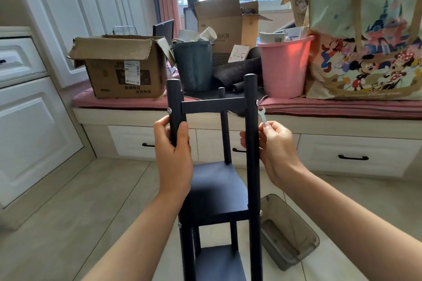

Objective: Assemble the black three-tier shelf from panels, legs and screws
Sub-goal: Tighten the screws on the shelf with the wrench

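From the head camera, both forearms reach forward and up from the bottom edge toward a black shelf (217, 189) standing upright on the tiled floor (80, 201). The left hand (173, 155) wraps around the near left leg (174, 107) just below the top tier, thumb on one side and fingers (183, 134) curled over the front of the post. The right hand (276, 150) sits beside the near right leg (251, 132), its thumb and forefinger pinching the lower end of a small flat silvery wrench (262, 114); the wrench points up toward a screw (257, 102) on the outer side of that leg at top-tier height, its open end close under the screw, though whether it touches cannot be told. The other fingers of the right hand curl behind the leg.

The shelf is matte black with round posts. The top tier (212, 106) shows only its front edge, spanning the two near legs; a bright screw head (169, 110) sits on the left leg at that level. The middle tier (217, 187) is a flat panel seen from above, with screw heads at its near corners, and a lower tier (219, 262) appears beneath it.

A translucent grey bin (287, 232) lies on the floor just right of the shelf. Behind is a window seat with a pink cushion (342, 107) carrying a cardboard box (118, 68), a dark bucket (194, 66), a pink bucket (283, 68) and a cartoon-print bag (365, 41).
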`<state>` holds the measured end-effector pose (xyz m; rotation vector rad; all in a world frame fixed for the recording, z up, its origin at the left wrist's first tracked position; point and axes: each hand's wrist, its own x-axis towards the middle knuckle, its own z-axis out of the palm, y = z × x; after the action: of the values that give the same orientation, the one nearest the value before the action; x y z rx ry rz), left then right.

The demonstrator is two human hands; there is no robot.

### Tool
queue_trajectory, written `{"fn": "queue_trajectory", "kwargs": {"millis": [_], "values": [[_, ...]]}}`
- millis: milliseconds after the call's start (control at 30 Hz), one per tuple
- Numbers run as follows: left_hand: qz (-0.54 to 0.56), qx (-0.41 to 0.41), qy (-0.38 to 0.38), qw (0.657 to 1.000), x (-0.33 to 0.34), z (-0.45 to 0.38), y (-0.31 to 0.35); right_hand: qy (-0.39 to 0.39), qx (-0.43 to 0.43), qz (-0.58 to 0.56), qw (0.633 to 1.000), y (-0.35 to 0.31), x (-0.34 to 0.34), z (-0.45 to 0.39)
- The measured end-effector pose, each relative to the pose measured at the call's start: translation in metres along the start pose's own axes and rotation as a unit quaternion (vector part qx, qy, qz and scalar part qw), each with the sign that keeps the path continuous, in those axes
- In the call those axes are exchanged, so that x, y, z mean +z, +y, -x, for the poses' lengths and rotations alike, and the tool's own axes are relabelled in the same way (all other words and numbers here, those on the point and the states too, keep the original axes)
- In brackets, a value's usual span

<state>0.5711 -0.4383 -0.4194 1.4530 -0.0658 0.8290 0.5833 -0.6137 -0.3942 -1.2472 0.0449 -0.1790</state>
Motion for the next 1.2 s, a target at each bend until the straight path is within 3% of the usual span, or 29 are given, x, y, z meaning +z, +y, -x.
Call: {"fn": "queue_trajectory", "kwargs": {"millis": [300,433,533,667,733,833,933,1200], "values": [[0.0,0.003,0.011,1.0,-0.032,-0.031,-0.009,-0.045,0.047,-0.107,0.992,0.002,0.042,0.022],[-0.03,0.01,0.033,0.999,-0.043,-0.038,-0.013,-0.061,0.049,-0.101,0.992,0.005,0.057,0.028],[-0.128,0.021,0.041,0.991,-0.048,-0.042,-0.011,-0.059,0.037,-0.082,0.994,0.009,0.069,0.027],[-0.308,0.111,0.069,0.942,-0.052,-0.032,0.005,-0.058,0.047,-0.073,0.995,0.014,0.085,0.026],[-0.276,0.123,0.028,0.953,-0.05,-0.013,0.012,-0.064,0.046,-0.066,0.995,0.016,0.093,0.026],[-0.126,-0.039,-0.083,0.988,-0.044,0.013,0.02,-0.079,0.043,-0.053,0.995,0.017,0.102,0.028],[-0.069,-0.137,-0.149,0.977,-0.043,0.027,0.014,-0.097,0.046,-0.035,0.994,0.017,0.109,0.03],[-0.057,-0.111,-0.133,0.983,-0.046,0.033,0.006,-0.136,-0.059,0.063,0.987,0.012,0.112,0.017]]}}
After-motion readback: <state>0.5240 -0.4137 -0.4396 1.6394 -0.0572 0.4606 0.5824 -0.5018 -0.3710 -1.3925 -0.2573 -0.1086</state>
